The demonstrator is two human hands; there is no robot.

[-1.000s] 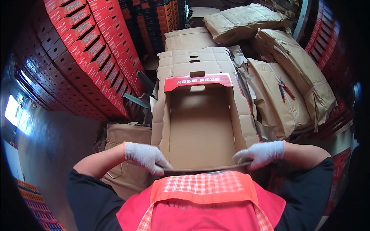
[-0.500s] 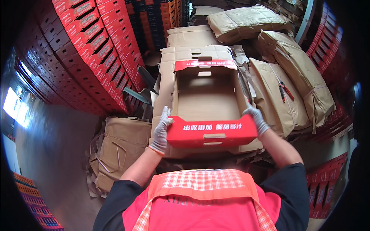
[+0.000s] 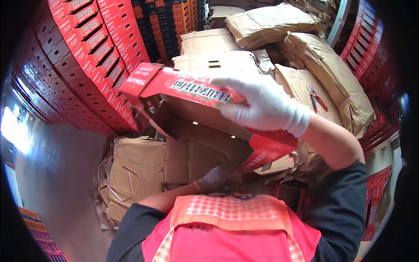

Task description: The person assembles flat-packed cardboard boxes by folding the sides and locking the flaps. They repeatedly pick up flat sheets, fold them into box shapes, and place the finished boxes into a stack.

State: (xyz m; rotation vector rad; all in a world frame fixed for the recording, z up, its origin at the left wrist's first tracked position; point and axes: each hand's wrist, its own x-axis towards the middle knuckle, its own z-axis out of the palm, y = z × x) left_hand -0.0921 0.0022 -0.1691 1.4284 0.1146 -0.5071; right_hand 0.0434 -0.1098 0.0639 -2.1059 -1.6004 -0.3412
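Observation:
A red printed cardboard tray box (image 3: 205,94), brown inside, is raised and tilted on its side in front of me. My right hand (image 3: 262,102), in a white knitted glove, is closed on its upper wall, thumb on one face and fingers over the other. My left hand (image 3: 218,177), also gloved, is low by my chest beside the box's lower edge. Its fingers are in shadow, so I cannot tell whether they grip that edge. Behind the box lies a stack of flat brown cardboard (image 3: 238,57).
Tall stacks of red boxes (image 3: 94,39) stand at the left. Paper-wrapped bundles (image 3: 270,24) lie at the back and right, one with red-handled pliers (image 3: 317,100) on it. Another wrapped bundle (image 3: 135,174) rests at the lower left, near the grey floor (image 3: 65,183).
The box was upright and open upward over the cardboard stack, with a hand at each side. Now it is lifted and turned on its side. My right hand rose; my left moved down toward my chest.

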